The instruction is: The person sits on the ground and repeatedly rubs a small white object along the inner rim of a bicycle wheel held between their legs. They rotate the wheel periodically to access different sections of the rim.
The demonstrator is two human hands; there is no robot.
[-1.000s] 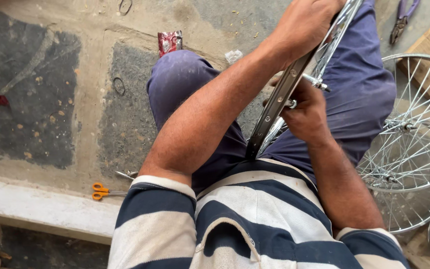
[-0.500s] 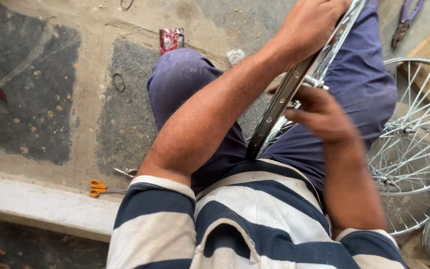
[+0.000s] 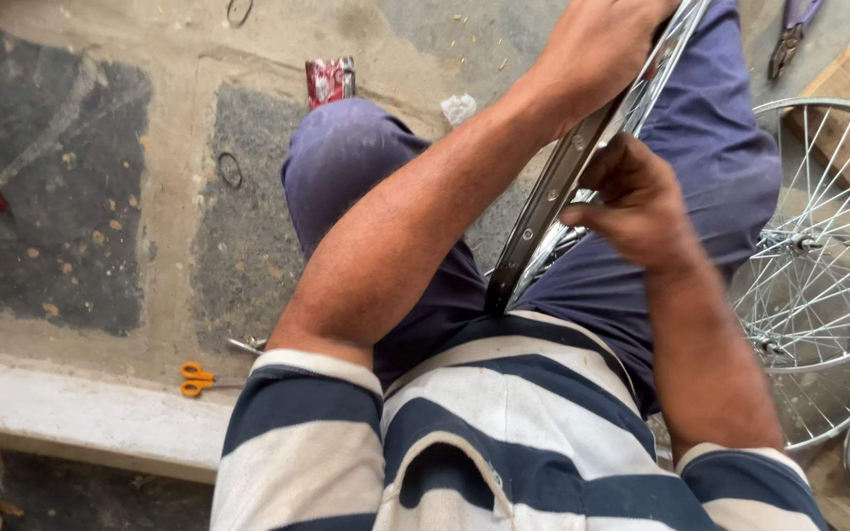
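rim [image 3: 553, 211] stands on the lap; left hand [image 3: 597, 44] grips its top, right hand [image 3: 632, 202] pinches it mid-way.

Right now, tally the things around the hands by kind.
Wheel rim held at the lap: 1
Spoked wheels on the floor at right: 2
Orange-handled scissors: 1
Pliers: 1
Red packet: 1
Total: 6

Navy-and-white striped shirt [image 3: 504, 433], blue-purple trousers [image 3: 366, 167], silver wheel rim [image 3: 553, 206], orange-handled scissors [image 3: 199, 379], red packet [image 3: 329, 81], grey-and-tan patchy floor [image 3: 100, 197], silver spoked wheels [image 3: 828, 275].
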